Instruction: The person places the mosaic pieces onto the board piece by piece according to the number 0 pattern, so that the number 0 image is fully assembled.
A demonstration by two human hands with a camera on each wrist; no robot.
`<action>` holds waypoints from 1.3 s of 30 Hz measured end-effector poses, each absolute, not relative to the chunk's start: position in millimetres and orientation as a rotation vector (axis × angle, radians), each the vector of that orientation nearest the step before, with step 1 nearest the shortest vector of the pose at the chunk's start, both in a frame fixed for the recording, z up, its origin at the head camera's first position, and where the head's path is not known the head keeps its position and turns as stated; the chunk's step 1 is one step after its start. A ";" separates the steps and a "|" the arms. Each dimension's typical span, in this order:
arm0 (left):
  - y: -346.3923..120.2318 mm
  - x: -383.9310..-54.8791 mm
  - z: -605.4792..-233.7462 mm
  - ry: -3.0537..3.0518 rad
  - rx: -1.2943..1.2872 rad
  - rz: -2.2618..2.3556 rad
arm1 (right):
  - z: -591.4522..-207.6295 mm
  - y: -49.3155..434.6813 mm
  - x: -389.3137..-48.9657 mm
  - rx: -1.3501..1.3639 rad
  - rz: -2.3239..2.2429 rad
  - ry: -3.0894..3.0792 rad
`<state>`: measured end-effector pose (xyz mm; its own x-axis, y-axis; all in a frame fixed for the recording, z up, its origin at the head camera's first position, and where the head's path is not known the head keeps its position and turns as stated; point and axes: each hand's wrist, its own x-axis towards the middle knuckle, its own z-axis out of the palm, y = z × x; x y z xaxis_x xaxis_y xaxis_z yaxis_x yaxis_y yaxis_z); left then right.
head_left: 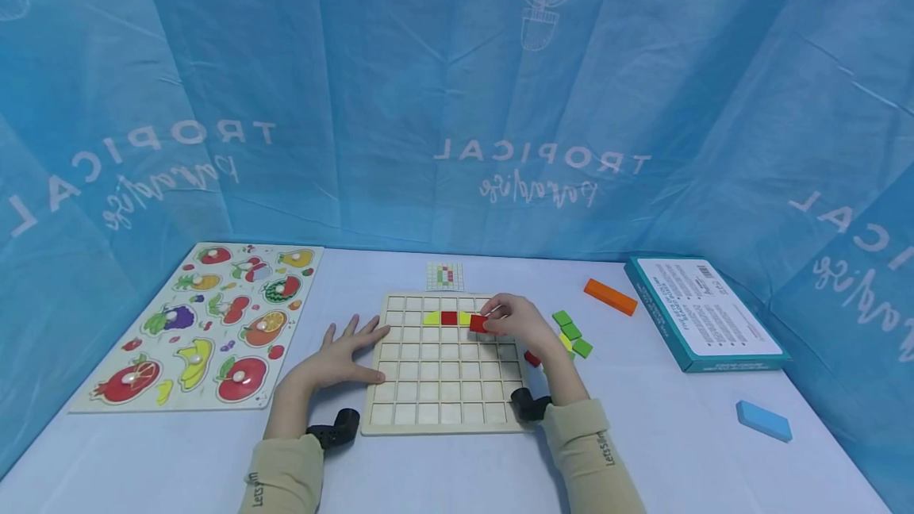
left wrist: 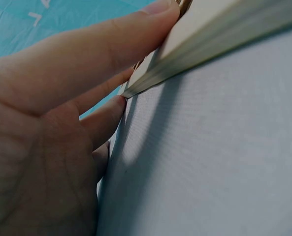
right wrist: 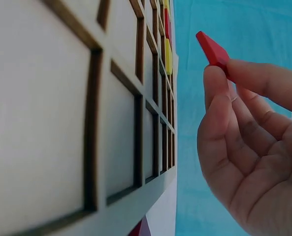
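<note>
A wooden grid board (head_left: 428, 412) lies on the table. In one row near its far side sit a yellow piece (head_left: 432, 318), a red square tile (head_left: 448, 317) and another yellow piece (head_left: 464, 318). Between thumb and fingertips, my right hand (head_left: 521, 326) pinches a red tile (right wrist: 215, 50) over the board, just right of that row; the right wrist view shows it raised off the grid. My left hand (head_left: 339, 359) spreads its fingers along the board's left edge, thumb and fingertips touching the rim (left wrist: 185, 54).
Loose green tiles (head_left: 571, 331) and other pieces lie right of the board. Behind it is a small pattern card (head_left: 445, 277). A fruit puzzle board (head_left: 186, 324) lies left; an orange block (head_left: 610, 297), a teal box (head_left: 707, 316) and a blue block (head_left: 764, 420) lie right.
</note>
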<state>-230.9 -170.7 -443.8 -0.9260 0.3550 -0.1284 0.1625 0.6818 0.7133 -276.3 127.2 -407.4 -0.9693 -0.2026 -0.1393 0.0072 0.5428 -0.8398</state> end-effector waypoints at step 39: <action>-169.4 -230.4 -443.3 2.636 0.388 1.071 | -412.5 113.8 -290.4 -0.326 -1.024 2.648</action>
